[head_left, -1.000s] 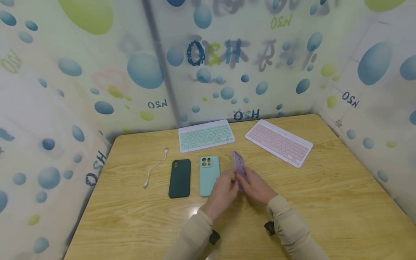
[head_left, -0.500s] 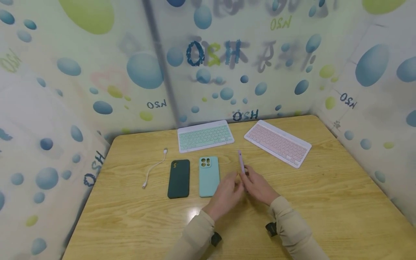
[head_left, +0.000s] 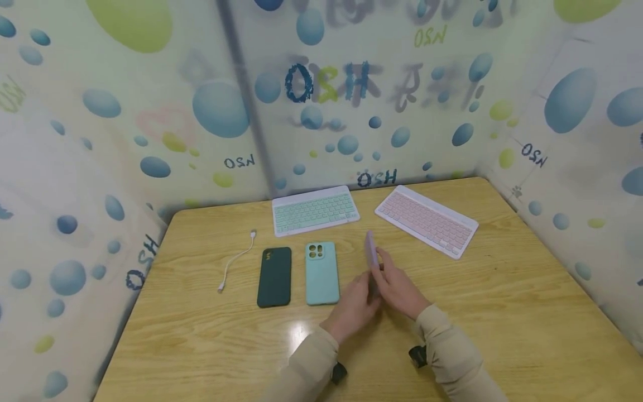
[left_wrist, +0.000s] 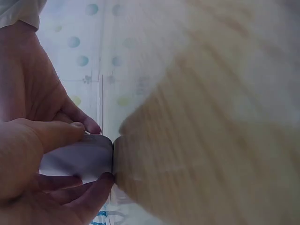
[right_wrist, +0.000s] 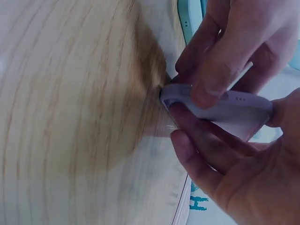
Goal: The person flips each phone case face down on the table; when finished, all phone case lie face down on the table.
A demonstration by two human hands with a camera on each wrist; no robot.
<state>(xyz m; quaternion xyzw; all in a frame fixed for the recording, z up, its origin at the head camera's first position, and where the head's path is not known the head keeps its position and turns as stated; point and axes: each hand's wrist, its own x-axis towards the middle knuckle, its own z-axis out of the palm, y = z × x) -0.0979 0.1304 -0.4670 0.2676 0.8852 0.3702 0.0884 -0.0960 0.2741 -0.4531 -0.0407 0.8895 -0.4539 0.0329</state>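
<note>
Both hands close on the lilac phone case (head_left: pixel 371 252) at the centre of the head view, holding it on edge above the bench (head_left: pixel 502 312). The right hand (head_left: pixel 399 288) cradles it from below with curled fingers (right_wrist: pixel 206 154), while the left hand (head_left: pixel 354 306) pinches the near end between thumb (left_wrist: pixel 56 133) and fingers. Held from both sides, the case stays upright, likely so it can be turned or looked over. Left of the hands, a teal phone case (head_left: pixel 321 273) and a dark green phone case (head_left: pixel 274 277) lie flat side by side, with a white cable (head_left: pixel 236 261) further left. Above them in the frame, a mint keyboard (head_left: pixel 315 210) and a pink keyboard (head_left: pixel 426 219) rest near the wall.
</note>
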